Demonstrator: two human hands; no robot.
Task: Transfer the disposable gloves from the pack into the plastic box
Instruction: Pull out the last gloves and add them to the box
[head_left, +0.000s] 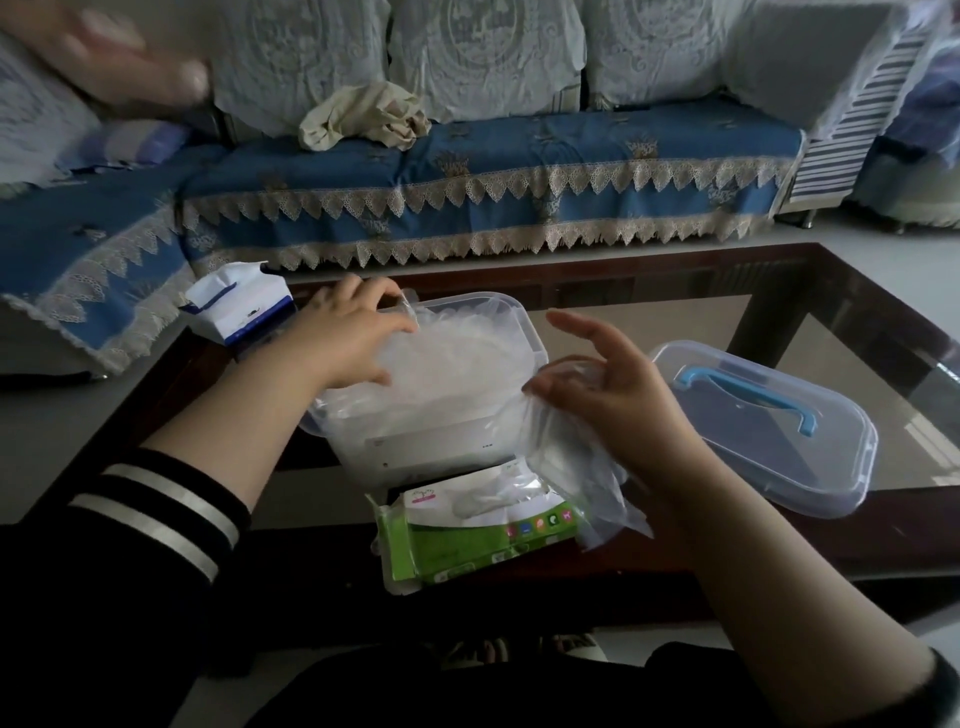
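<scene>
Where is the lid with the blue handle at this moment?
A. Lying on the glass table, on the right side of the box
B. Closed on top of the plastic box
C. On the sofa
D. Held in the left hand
A: the lid lies flat on the glass table, to the right of the open plastic box, and neither hand touches it.

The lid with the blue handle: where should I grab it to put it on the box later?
Take the lid by its raised blue handle, coming from above. It lies flat, handle up, on the glass table, right of the plastic box; the right hand is nearest but pinches a glove.
</scene>
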